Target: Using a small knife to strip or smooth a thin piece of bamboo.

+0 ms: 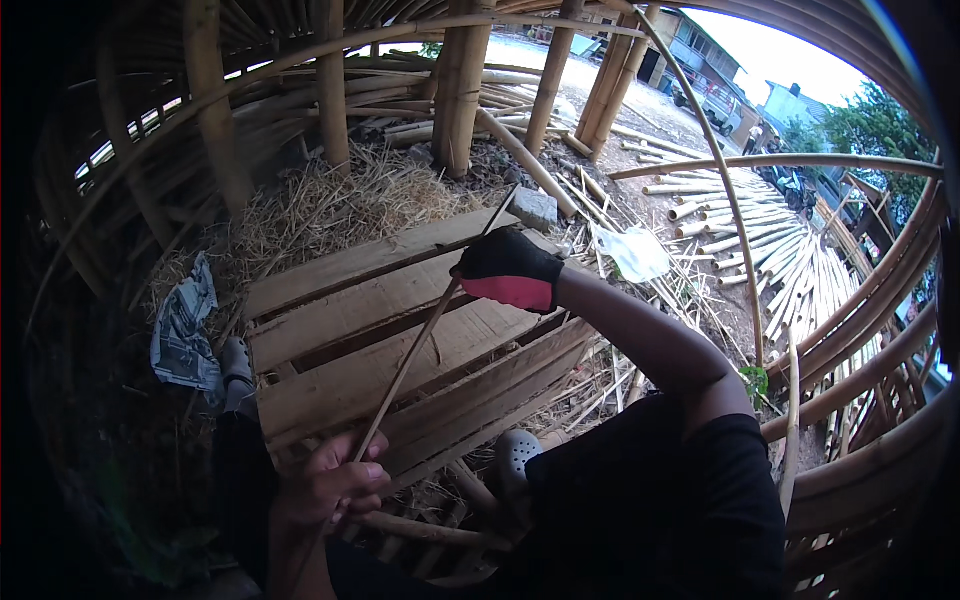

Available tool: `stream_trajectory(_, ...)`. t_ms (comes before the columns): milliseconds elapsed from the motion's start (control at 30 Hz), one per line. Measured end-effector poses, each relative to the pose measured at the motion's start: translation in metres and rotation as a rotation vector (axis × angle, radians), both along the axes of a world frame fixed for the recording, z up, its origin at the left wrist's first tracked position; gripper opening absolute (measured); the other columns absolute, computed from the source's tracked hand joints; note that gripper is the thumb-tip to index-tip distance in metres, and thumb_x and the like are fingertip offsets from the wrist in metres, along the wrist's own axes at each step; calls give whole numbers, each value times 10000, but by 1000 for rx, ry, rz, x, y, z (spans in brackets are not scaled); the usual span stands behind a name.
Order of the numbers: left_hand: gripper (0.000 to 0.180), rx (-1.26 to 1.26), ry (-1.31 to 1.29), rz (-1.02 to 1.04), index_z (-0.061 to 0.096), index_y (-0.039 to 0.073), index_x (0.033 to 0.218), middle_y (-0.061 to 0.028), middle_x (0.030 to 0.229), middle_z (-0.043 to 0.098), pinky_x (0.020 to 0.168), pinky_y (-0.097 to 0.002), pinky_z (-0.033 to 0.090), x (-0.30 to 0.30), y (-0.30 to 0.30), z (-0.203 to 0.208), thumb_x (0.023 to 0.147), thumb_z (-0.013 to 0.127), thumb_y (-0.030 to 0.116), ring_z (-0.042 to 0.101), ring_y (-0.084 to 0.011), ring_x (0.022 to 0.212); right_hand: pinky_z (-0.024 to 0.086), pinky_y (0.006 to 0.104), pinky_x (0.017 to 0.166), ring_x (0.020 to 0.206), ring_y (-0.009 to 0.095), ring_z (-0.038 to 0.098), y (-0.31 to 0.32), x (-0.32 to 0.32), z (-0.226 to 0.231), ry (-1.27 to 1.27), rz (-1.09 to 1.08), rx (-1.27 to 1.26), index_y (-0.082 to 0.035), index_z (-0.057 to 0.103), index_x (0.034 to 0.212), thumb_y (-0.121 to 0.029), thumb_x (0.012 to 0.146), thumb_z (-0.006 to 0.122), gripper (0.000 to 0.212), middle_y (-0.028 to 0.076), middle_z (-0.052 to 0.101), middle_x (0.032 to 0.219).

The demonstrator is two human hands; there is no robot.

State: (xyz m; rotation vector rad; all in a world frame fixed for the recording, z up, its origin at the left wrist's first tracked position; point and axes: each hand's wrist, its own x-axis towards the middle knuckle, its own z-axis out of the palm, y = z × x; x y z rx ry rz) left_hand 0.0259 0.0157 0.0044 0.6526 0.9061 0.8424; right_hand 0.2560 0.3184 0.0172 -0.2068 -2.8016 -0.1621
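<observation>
A long thin bamboo strip [411, 358] runs slantwise from my lap up over a wooden slatted crate [350, 385]. My bare left hand [335, 480] is closed around its lower part, thumb against the strip. Farther up, my right hand [510, 270], in a black and pink work glove, is closed around the strip near its far end. The strip's tip sticks out beyond the glove. The fingertips of the gloved hand are partly hidden from view.
Behind the crate lies a heap of straw-like shavings [345, 200], with a grey block [535, 208] beside it. Bamboo posts [460, 100] stand beyond. Cut bamboo poles [760, 240] spread on the ground at right. Curved bamboo [860, 400] arches close on my right. Crumpled newspaper [185, 330] lies left.
</observation>
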Motion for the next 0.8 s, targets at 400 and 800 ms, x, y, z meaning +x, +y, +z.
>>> stream_trajectory(400, 195, -42, -143, 47, 373, 143, 1026, 40, 566, 348, 334, -186, 237, -9, 2, -9, 902, 507, 74, 279, -26, 369, 545, 411, 701, 832, 303, 677, 13, -5, -1, 91, 190, 149, -95, 677, 968, -196, 860, 635, 154, 100, 676, 871)
stream_trajectory(800, 147, -13, -158, 143, 383, 131, 1059, 36, 542, 337, 304, -193, 248, -1, 9, -18, 950, 462, 69, 292, -40, 336, 545, 448, 769, 897, 351, 678, -24, -27, 13, -145, -464, -228, -135, 740, 949, -557, 923, 473, 500, 119, 715, 940)
